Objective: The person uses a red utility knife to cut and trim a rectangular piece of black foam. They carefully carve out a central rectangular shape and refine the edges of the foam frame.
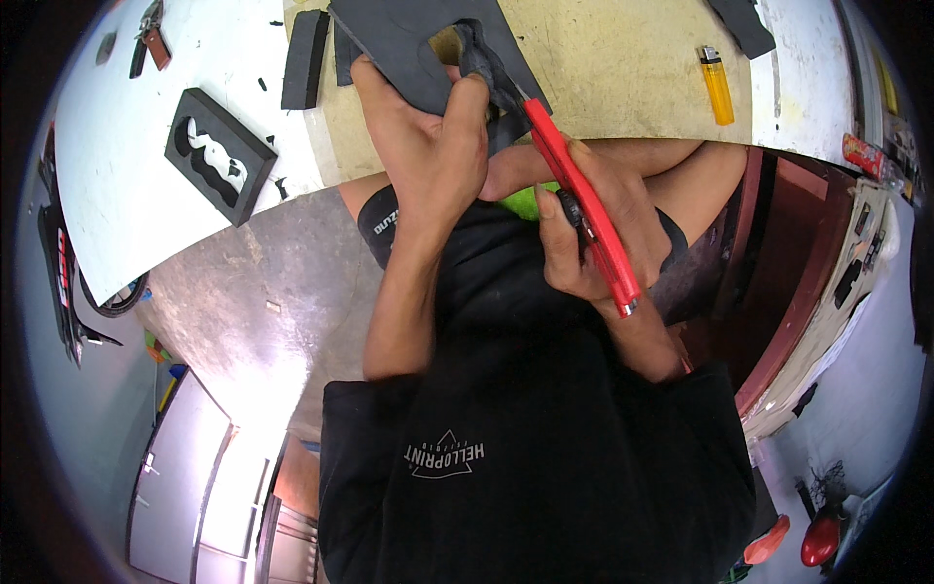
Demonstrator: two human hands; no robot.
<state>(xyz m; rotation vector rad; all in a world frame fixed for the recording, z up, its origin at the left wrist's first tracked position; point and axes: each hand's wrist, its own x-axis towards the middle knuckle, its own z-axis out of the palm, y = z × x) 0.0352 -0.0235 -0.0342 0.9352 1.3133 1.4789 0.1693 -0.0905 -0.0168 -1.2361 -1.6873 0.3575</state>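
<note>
Black shirt fabric fills the near part of the view, and both forearms rise from it toward the table edge. Just past that edge the left hand clamps a dark foam sheet, thumb on top and fingers pressing it where it overhangs the tan board. The right hand is wrapped tight round a red cutter, whose tip meets the foam close beside the left thumb; the blade itself is too small to make out, so I'd only guess it sits at the cut line. A curved hole already shows in the sheet near the tip. The hands almost touch, with little spare room between them. To the left, on the white tabletop, a thick foam block with a wavy cutout lies well apart, and a loose black strip rests beside the sheet. A yellow lighter lies alone on the board to the right, with bare surface around it
</note>
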